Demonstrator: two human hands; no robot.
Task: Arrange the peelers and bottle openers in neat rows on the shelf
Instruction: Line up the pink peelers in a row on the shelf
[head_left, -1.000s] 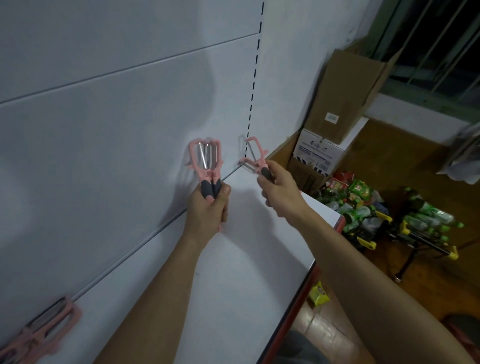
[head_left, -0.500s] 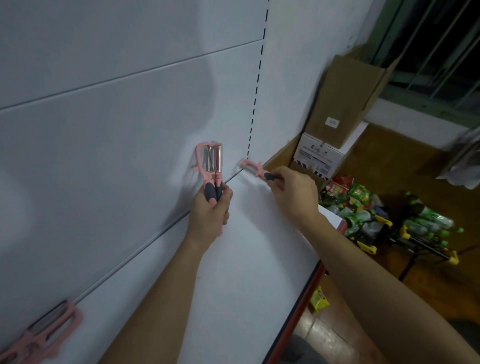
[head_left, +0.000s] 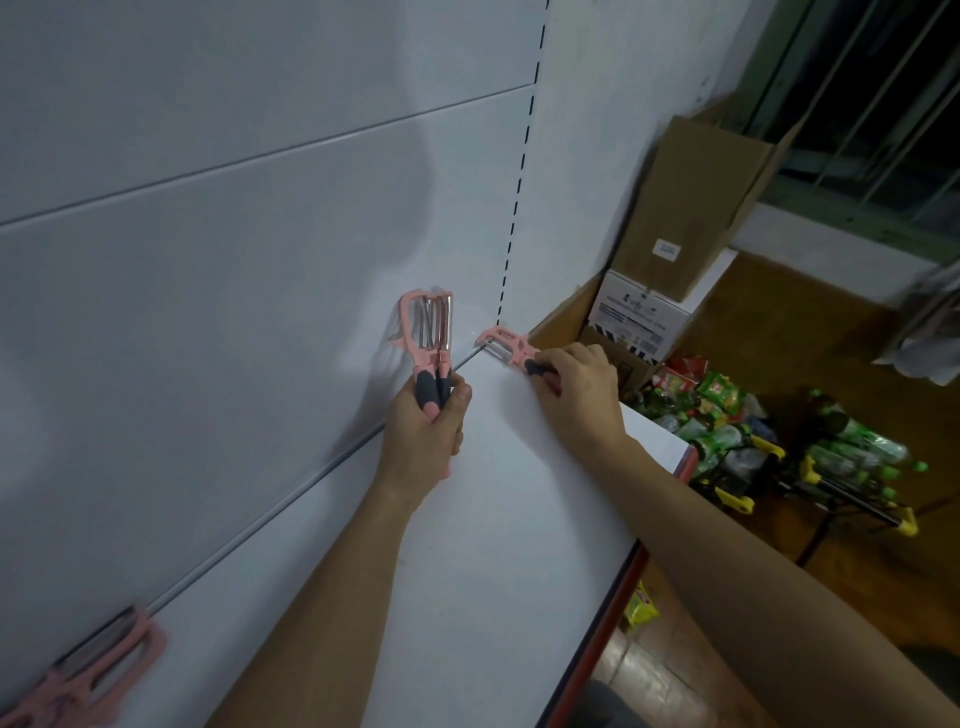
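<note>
My left hand (head_left: 425, 436) grips two pink peelers (head_left: 429, 332) by their grey handles, held upright above the white shelf (head_left: 467, 545) near the back panel. My right hand (head_left: 582, 387) holds the grey handle of a single pink peeler (head_left: 503, 345) that lies low on the shelf at its far right back corner, head against the back wall. More pink peelers (head_left: 98, 670) lie on the shelf at the bottom left, partly cut off by the frame edge.
The white back panel (head_left: 234, 234) rises behind the shelf, with a slotted upright (head_left: 519, 182) at the right. Cardboard boxes (head_left: 691, 208) stand beyond the shelf end. Bottles and snack packets (head_left: 727, 415) lie on the wooden floor at the right.
My right hand has lowered its peeler from upright in the air down onto the shelf's far right back corner. My left hand has stayed nearly still with its two peelers.
</note>
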